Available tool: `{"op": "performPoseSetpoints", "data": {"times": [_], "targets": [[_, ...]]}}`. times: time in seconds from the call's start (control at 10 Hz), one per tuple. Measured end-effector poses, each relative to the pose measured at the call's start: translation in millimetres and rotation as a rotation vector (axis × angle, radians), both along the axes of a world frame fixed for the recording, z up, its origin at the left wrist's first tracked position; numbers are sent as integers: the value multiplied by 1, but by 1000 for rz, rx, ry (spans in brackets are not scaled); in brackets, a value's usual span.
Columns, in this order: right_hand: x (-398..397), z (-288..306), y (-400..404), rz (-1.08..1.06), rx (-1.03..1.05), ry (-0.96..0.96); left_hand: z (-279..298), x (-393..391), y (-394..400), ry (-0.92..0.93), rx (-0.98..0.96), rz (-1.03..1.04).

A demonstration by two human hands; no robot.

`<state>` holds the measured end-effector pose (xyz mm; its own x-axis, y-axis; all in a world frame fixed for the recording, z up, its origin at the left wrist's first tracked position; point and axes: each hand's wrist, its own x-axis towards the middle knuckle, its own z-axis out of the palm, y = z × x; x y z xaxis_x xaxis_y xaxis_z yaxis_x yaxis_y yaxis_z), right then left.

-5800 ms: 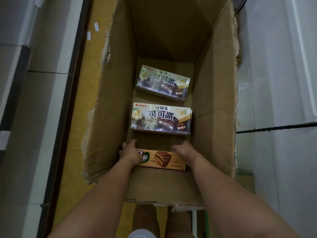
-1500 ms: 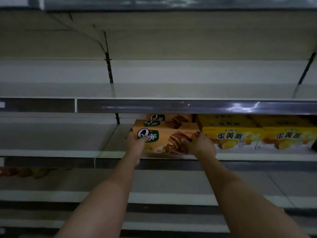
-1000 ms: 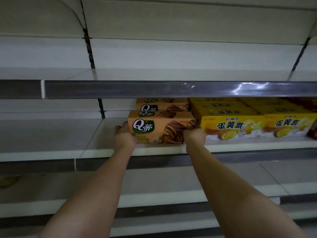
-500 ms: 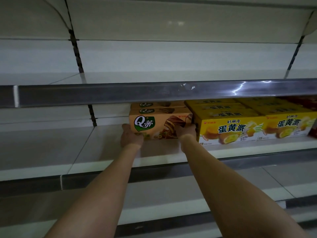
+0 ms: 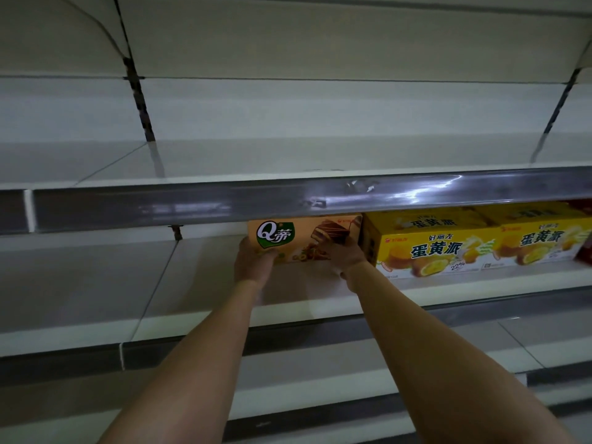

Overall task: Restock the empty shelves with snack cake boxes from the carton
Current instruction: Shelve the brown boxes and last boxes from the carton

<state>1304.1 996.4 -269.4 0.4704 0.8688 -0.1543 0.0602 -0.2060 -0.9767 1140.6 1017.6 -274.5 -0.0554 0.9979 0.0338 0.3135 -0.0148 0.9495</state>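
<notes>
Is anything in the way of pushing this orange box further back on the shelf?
Cannot tell: the upper shelf's rail hides what lies behind the orange box. The yellow boxes stand beside it on the right, not behind.

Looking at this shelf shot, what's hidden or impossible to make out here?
- Head view: the orange Q box has its top hidden by the upper shelf's rail; any boxes behind it are unseen.
- Its lower corners are covered by the left hand and right hand.
- A red item is cut off by the right edge.
- Small print on the yellow boxes is too blurred to read.
</notes>
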Motion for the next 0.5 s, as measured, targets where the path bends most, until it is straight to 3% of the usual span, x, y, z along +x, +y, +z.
{"op": "performPoseSetpoints", "data": {"times": [0.3,0.5], "targets": [[-6,25,-60,27,-141,-15,8,16,-11,187,-178,68],[19,19,-114,70,-169,-201,28,36,-70,223,-144,-33]]}}
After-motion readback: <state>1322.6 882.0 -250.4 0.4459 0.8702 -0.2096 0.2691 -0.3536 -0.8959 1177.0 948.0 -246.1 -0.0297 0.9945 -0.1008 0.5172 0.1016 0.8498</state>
